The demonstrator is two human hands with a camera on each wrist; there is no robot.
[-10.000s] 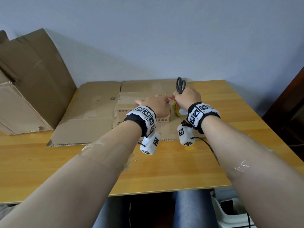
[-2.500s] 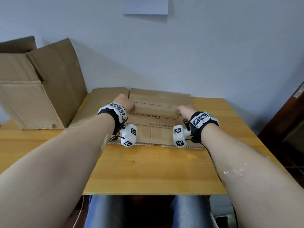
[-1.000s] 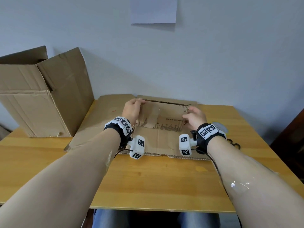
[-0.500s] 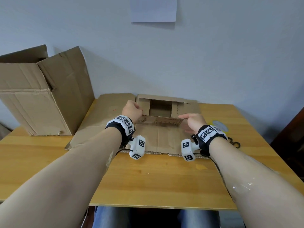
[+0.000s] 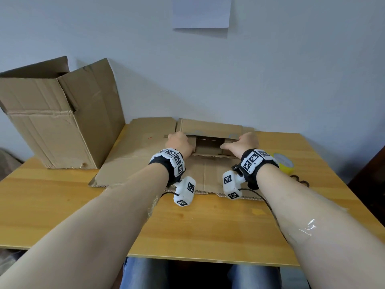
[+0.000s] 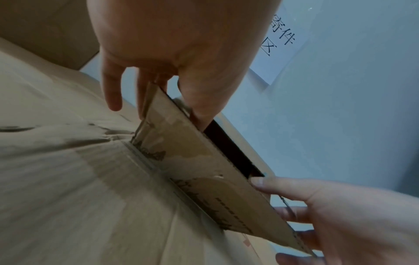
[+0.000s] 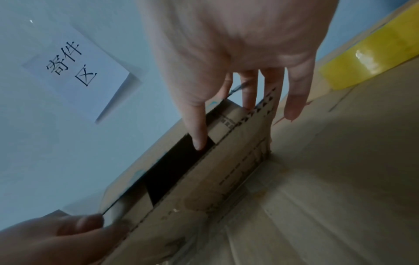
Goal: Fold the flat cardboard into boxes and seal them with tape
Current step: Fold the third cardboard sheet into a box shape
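Note:
A small brown cardboard box stands opening-up at the back centre of the table, on a flat cardboard sheet. Its two short end flaps are folded inward and the far long flap stands up. My left hand pinches the box's left end, with the thumb inside the opening and the fingers outside. My right hand holds the right end. Its thumb presses on the inner flap while its fingers run down the outside. A yellow tape roll lies just right of my right wrist.
A large open cardboard box stands at the back left of the wooden table. Black scissors lie near the right edge, in front of the tape. A white paper notice hangs on the wall behind.
The small box went from lying flat to standing with its opening up. Both hands moved out to its ends, and the end flaps now fold inward.

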